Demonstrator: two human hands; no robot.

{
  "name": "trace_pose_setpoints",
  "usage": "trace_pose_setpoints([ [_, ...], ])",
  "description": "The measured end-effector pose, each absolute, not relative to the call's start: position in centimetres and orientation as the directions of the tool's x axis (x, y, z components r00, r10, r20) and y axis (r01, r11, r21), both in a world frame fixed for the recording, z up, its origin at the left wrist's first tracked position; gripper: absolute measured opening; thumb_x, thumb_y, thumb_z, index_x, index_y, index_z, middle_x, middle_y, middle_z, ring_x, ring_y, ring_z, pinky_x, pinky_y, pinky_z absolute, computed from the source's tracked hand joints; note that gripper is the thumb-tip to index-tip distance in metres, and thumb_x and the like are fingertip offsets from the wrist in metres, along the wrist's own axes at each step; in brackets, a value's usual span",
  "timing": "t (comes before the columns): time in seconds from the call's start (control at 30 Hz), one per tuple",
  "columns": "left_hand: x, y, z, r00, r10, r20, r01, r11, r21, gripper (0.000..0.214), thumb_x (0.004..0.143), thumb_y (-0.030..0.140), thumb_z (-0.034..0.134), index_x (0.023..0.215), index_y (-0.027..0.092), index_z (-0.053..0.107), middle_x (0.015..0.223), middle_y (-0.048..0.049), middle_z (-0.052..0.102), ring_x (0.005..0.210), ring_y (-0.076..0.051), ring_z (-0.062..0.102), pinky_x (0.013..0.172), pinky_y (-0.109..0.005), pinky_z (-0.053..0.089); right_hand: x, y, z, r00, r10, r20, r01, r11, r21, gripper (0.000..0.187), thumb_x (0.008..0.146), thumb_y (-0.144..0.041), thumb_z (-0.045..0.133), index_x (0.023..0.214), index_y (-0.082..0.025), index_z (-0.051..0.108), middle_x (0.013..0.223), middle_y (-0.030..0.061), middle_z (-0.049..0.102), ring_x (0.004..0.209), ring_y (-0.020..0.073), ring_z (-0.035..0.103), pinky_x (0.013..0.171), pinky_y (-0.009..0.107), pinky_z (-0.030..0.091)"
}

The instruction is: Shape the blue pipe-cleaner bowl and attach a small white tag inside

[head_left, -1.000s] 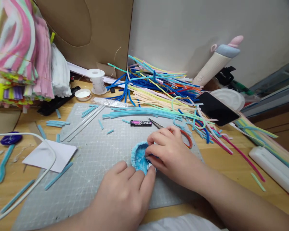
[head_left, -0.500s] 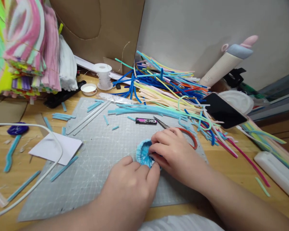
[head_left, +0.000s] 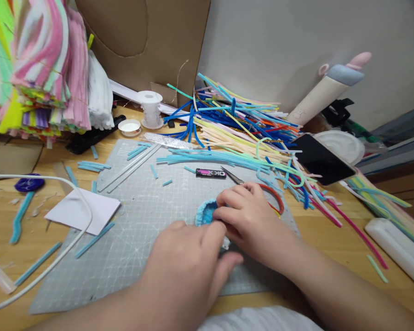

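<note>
Both hands work on a small round blue pipe-cleaner piece [head_left: 204,213] that sits on the grey cutting mat [head_left: 131,239]. My left hand [head_left: 189,266] covers the piece's near side, fingers curled against it. My right hand [head_left: 248,220] pinches its right edge with bent fingers. Most of the blue piece is hidden under the two hands; only its upper left rim shows.
Scissors with red handles [head_left: 274,197] and a black lighter [head_left: 210,173] lie just behind my hands. A heap of coloured pipe cleaners [head_left: 234,128] fills the back. A phone [head_left: 319,158], thread spool [head_left: 151,109], white paper [head_left: 83,211], white cable [head_left: 65,248] and cut blue pieces lie around.
My left hand has slid up and right over the blue piece, covering more of it. The view has shifted slightly left.
</note>
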State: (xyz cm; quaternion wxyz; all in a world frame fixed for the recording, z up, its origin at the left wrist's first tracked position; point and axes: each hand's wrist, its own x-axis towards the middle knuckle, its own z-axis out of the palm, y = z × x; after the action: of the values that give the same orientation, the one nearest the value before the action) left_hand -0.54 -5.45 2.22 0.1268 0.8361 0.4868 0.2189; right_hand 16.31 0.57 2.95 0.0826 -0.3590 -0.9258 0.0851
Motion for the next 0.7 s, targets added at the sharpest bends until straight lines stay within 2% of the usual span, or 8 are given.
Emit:
trace_pose_setpoints([
  [0.07, -1.0, -5.1, 2.7, 0.29, 0.94, 0.177, 0.758, -0.339, 0.557, 0.012, 0.085, 0.019, 0.046, 0.094, 0.02, 0.052, 0.074, -0.0033, 0.065, 0.062, -0.022, 0.062, 0.051, -0.033, 0.045, 16.3, 0.5, 3.0, -0.728, 0.679, 0.092, 0.653, 0.728, -0.208, 0.013, 0.087, -0.017, 0.059, 0.077, -0.019, 0.068, 0.086, 0.0026, 0.062, 0.087, 0.0192, 0.053, 0.085, 0.042, 0.027],
  [0.13, -1.6, -4.8, 2.7, 0.236, 0.965, 0.118, 0.731, -0.256, 0.632, 0.041, 0.074, 0.011, 0.048, 0.114, 0.019, 0.048, 0.1, -0.0093, 0.065, 0.086, -0.025, 0.064, 0.066, -0.038, 0.051, 16.2, 0.5, 3.0, -0.728, 0.68, 0.088, 0.659, 0.729, -0.187, 0.011, 0.086, -0.018, 0.06, 0.079, -0.02, 0.068, 0.087, 0.0024, 0.062, 0.086, 0.0191, 0.053, 0.084, 0.042, 0.026],
  [0.2, -1.9, -4.5, 2.3, 0.283, 0.958, 0.046, 0.709, -0.241, 0.662, 0.067, 0.068, 0.012, 0.056, 0.132, 0.018, 0.037, 0.126, -0.0135, 0.054, 0.113, -0.029, 0.055, 0.089, -0.045, 0.048, 16.2, 0.5, 3.0, -0.728, 0.68, 0.091, 0.664, 0.731, -0.156, 0.009, 0.084, -0.019, 0.063, 0.078, -0.021, 0.069, 0.085, 0.0017, 0.062, 0.086, 0.0195, 0.051, 0.084, 0.043, 0.025],
  [0.27, -1.9, -4.2, 1.7, 0.343, 0.939, -0.031, 0.693, -0.231, 0.683, 0.082, 0.066, 0.022, 0.068, 0.139, 0.02, 0.032, 0.136, -0.0129, 0.047, 0.124, -0.031, 0.045, 0.102, -0.048, 0.04, 16.1, 0.5, 2.8, -0.726, 0.679, 0.11, 0.668, 0.734, -0.126, 0.008, 0.082, -0.022, 0.066, 0.075, -0.022, 0.068, 0.083, 0.0008, 0.062, 0.085, 0.0198, 0.049, 0.083, 0.043, 0.024],
  [0.33, -1.8, -3.8, 1.1, 0.363, 0.93, -0.062, 0.676, -0.217, 0.704, 0.084, 0.063, 0.03, 0.076, 0.137, 0.022, 0.036, 0.133, -0.0107, 0.05, 0.123, -0.03, 0.045, 0.103, -0.047, 0.038, 16.2, 0.5, 2.7, -0.727, 0.675, 0.124, 0.667, 0.738, -0.108, 0.01, 0.082, -0.024, 0.067, 0.072, -0.022, 0.067, 0.081, 0.0, 0.061, 0.084, 0.0196, 0.048, 0.082, 0.043, 0.022],
  [0.47, -1.6, -3.0, 0.8, 0.387, 0.921, -0.044, 0.644, -0.235, 0.728, 0.069, 0.059, 0.032, 0.083, 0.119, 0.025, 0.051, 0.116, -0.0056, 0.06, 0.109, -0.028, 0.053, 0.092, -0.044, 0.044, 16.3, 0.6, 2.5, -0.731, 0.672, 0.12, 0.665, 0.741, -0.096, 0.012, 0.083, -0.026, 0.066, 0.072, -0.023, 0.066, 0.08, -0.0006, 0.061, 0.083, 0.0192, 0.045, 0.081, 0.043, 0.021],
  [0.57, -1.6, -2.8, 0.8, 0.386, 0.922, -0.026, 0.636, -0.246, 0.732, 0.067, 0.057, 0.033, 0.085, 0.116, 0.025, 0.052, 0.109, -0.0049, 0.062, 0.103, -0.028, 0.055, 0.087, -0.044, 0.044, 16.2, 0.8, 2.6, -0.739, 0.664, 0.113, 0.657, 0.747, -0.097, 0.013, 0.083, -0.026, 0.065, 0.071, -0.022, 0.066, 0.08, -0.0006, 0.061, 0.083, 0.0192, 0.045, 0.081, 0.043, 0.02],
  [0.7, -1.6, -2.9, 0.7, 0.388, 0.921, -0.008, 0.631, -0.26, 0.731, 0.069, 0.057, 0.033, 0.085, 0.116, 0.025, 0.051, 0.11, -0.0051, 0.062, 0.103, -0.028, 0.055, 0.087, -0.044, 0.043, 15.9, 1.2, 2.8, -0.761, 0.64, 0.101, 0.632, 0.768, -0.105, 0.017, 0.081, -0.023, 0.067, 0.064, -0.02, 0.064, 0.074, -0.0009, 0.06, 0.081, 0.0183, 0.044, 0.081, 0.042, 0.02],
])
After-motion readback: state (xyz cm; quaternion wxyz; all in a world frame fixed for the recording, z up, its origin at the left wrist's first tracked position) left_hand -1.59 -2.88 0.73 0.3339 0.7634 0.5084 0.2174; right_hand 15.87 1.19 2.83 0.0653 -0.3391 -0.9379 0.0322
